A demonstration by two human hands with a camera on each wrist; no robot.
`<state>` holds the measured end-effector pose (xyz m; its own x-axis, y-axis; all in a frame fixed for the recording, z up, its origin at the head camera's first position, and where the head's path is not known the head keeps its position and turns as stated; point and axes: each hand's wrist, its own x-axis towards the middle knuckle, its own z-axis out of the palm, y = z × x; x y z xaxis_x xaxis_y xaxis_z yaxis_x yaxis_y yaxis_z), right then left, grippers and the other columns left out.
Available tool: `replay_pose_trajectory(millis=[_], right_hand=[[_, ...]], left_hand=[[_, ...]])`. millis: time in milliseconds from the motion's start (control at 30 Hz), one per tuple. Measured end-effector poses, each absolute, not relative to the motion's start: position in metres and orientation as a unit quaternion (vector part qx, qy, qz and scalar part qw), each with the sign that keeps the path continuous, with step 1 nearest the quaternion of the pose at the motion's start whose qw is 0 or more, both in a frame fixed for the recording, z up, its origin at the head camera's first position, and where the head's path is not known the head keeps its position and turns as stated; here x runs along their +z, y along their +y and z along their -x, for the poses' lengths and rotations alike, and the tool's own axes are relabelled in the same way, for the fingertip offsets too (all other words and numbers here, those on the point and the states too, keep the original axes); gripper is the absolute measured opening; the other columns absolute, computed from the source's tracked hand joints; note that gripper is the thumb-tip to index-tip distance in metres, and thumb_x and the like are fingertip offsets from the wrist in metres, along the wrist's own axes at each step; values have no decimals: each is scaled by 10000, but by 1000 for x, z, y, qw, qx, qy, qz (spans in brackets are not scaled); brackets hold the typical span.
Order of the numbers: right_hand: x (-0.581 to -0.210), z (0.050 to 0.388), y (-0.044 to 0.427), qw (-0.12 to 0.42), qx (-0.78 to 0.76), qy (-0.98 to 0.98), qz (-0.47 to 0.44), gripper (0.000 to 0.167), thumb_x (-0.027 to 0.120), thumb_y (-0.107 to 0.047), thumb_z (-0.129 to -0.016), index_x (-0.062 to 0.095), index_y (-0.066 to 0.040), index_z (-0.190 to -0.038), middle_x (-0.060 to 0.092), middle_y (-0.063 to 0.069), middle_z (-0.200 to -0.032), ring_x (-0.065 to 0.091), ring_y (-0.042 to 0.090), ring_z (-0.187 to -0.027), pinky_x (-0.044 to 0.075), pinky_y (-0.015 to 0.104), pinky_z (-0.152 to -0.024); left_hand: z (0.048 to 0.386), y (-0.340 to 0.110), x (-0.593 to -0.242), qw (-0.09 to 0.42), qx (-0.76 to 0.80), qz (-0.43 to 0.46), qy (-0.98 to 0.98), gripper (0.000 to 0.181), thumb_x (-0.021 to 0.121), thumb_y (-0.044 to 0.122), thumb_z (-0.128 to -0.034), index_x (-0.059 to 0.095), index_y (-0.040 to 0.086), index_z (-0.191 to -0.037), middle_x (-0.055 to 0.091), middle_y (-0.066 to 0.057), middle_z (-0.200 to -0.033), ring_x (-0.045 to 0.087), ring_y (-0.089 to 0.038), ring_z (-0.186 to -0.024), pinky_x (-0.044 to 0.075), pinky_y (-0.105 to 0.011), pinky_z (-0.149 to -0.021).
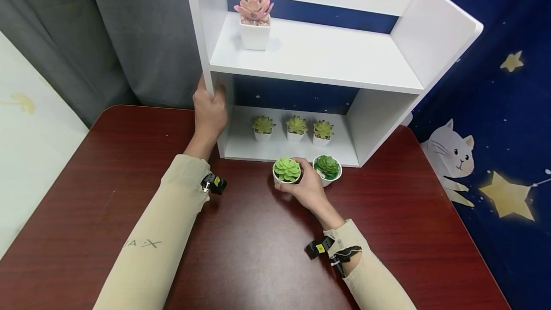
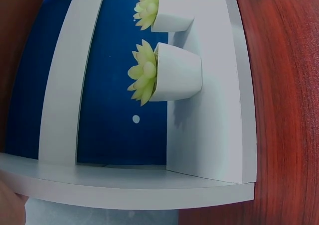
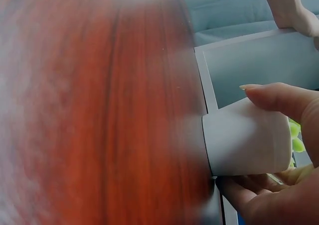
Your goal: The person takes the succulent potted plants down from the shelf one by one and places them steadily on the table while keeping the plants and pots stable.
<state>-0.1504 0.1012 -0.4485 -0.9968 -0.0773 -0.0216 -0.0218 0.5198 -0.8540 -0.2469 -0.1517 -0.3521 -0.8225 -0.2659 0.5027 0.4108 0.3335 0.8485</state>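
Observation:
A white two-tier shelf (image 1: 310,56) stands on the table. My left hand (image 1: 209,116) grips the edge of its left side panel, below the upper board. In front of the shelf my right hand (image 1: 307,185) holds a white potted succulent (image 1: 287,170) with bright green leaves, thumb on one side and fingers on the other. The right wrist view shows the white pot (image 3: 246,140) between thumb and fingers, its base close to the table; whether it touches is unclear. Just right of that hand stands a darker green potted succulent (image 1: 327,167) in a round white pot.
Three small potted succulents (image 1: 297,128) line the lower board. A pink potted succulent (image 1: 255,18) sits at the left of the upper board. The dark red table (image 1: 249,248) extends around the shelf's front. Grey curtain (image 1: 129,27) and starry blue cloth (image 1: 508,109) hang behind.

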Motion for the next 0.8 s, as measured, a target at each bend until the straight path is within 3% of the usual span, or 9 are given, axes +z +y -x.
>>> replay_pose_trajectory(millis=[200, 467, 600, 800], right_hand=[[-453, 151, 101, 34, -505, 862, 38, 790, 925, -174, -680, 545, -93, -1367, 652, 114, -1302, 601, 289, -1224, 420, 468, -1097], [-443, 146, 103, 42, -494, 867, 52, 1010, 949, -280, -670, 418, -158, -1521, 524, 108, -1501, 494, 298, -1386, 360, 491, -1172], [-430, 143, 102, 26, -490, 868, 75, 976, 936, -299, -698, 427, -159, -1518, 499, 64, -1529, 466, 264, -1417, 348, 465, -1190], [-395, 139, 100, -18, -564, 813, 144, 782, 900, -157, -754, 525, -90, -1437, 537, 76, -1494, 467, 220, -1433, 356, 369, -1197]], left_hand=[[246, -152, -352, 297, -572, 38, -764, 407, 462, 199, -1063, 503, 72, -1447, 591, -127, -1447, 530, -173, -1363, 395, -344, -1157], [246, -150, -351, 290, -575, 40, -764, 426, 458, 216, -1065, 480, 79, -1468, 562, -114, -1475, 494, -119, -1386, 368, -320, -1179], [247, -151, -353, 291, -573, 38, -765, 423, 457, 214, -1062, 481, 74, -1461, 570, -113, -1468, 506, -120, -1374, 372, -328, -1178], [248, -152, -354, 292, -575, 38, -763, 423, 449, 219, -1060, 487, 69, -1454, 582, -122, -1459, 524, -134, -1359, 387, -347, -1169]])
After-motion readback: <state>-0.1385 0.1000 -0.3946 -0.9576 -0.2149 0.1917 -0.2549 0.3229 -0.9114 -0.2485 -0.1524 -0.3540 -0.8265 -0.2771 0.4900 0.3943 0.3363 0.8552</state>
